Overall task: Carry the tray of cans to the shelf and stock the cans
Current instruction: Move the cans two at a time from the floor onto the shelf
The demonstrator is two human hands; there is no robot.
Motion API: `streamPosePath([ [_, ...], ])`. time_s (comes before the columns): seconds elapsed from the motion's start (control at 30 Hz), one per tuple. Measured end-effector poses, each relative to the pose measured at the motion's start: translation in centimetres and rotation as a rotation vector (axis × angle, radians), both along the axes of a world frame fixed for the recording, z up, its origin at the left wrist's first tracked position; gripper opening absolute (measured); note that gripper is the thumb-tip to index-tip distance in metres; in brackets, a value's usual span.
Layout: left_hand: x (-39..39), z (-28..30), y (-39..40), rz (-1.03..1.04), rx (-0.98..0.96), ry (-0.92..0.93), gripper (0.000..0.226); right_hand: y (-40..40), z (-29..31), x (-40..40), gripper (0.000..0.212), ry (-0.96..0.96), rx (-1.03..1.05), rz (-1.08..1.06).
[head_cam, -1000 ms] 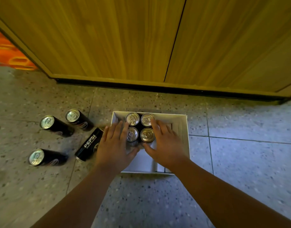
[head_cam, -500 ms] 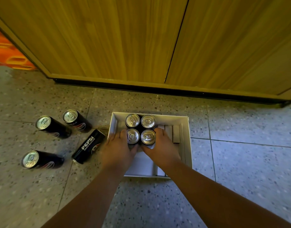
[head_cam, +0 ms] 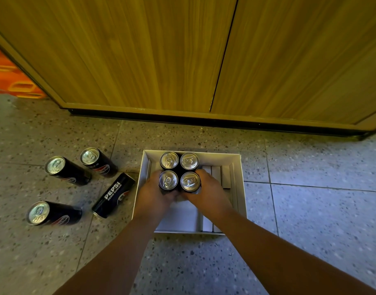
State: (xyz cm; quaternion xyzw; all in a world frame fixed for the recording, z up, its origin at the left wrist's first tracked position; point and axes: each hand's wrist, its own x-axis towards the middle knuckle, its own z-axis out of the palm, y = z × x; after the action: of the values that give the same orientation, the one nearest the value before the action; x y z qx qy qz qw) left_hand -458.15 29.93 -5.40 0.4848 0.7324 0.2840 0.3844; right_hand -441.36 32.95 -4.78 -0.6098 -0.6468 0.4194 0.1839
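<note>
We see a white tray (head_cam: 237, 167) sitting on the speckled terrazzo floor (head_cam: 310, 220), just in front of a pair of closed wooden cabinet doors (head_cam: 182, 52). Four black cans stand upright in a tight two-by-two cluster in the tray's far left part: the far-left can (head_cam: 169, 160), the far-right can (head_cam: 189, 161), the near-left can (head_cam: 168, 180) and the near-right can (head_cam: 190, 181), all touching their neighbours. Our left hand (head_cam: 153, 194) curls round the near-left can from the left side, and our right hand (head_cam: 208, 192) wraps round the near-right can from the right side, so both hands grasp the front pair between them. Folded white card dividers (head_cam: 221, 175) lie in the right part of the tray. To the left of the tray, on the floor, three more black cans stand upright: one (head_cam: 65, 171), another (head_cam: 97, 161) just beside it, and a third (head_cam: 51, 213) nearer to us. A fourth can (head_cam: 113, 195), with PEPSI ZERO SUGAR readable on its side, lies tipped over just beside the tray's left wall. An orange crate (head_cam: 10, 79) shows at the far left edge.
</note>
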Motion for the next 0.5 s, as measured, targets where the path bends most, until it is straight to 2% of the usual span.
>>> streamPosePath([
  [0.13,0.2,1.5,-0.1,0.044,0.033,-0.09,0.048,0.0,1.1,0.7,0.042,0.041,-0.011,0.002],
  [0.27,0.1,4.4,-1.1,0.073,0.046,-0.116,0.044,-0.6,3.6,1.4,0.05,0.018,0.006,-0.009],
  [0.37,0.0,9.7,-1.2,0.035,0.037,-0.124,0.047,-0.6,9.4,1.7,0.052,0.014,0.014,0.011],
  [0.5,0.3,20.6,-0.4,0.044,0.042,-0.137,0.047,0.1,20.4,1.6,0.044,0.04,0.018,0.035],
])
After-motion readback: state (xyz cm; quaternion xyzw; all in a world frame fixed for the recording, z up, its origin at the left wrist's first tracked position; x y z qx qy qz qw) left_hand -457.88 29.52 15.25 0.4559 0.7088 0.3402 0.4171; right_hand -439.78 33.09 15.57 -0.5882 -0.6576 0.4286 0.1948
